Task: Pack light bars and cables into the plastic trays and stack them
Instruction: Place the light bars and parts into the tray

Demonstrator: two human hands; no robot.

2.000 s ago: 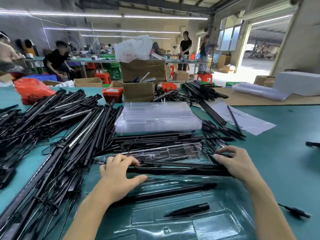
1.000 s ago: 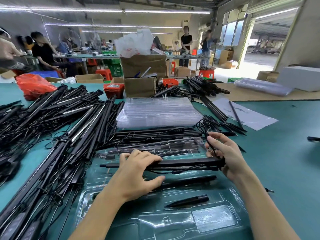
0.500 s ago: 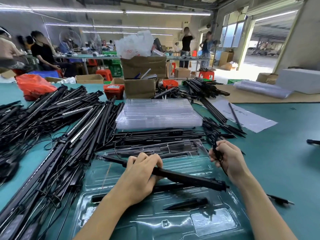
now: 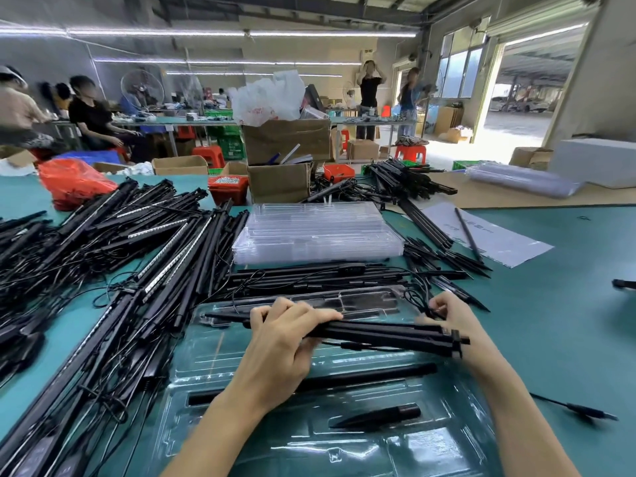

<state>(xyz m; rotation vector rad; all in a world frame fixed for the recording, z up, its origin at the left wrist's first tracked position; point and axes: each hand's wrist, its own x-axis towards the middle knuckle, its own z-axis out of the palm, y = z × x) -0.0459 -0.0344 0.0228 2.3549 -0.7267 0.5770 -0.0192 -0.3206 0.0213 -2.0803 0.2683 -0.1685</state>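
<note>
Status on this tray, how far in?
Done: the open tray already holds one long black bar and a short spike. In hand: left hand grips a bundle of light bars above the tray; right hand pinches its cable. Left: seating that bundle, stacking, and the big loose pile. Empty trays wait behind.

Open tray point(image 4: 457, 418) nearest, on table point(image 4: 550, 321); spike point(image 4: 377, 416) in it. Tray stack point(image 4: 316, 232) behind. Light bar heap point(image 4: 113, 270) left; paper sheet point(image 4: 499, 239) right.
</note>
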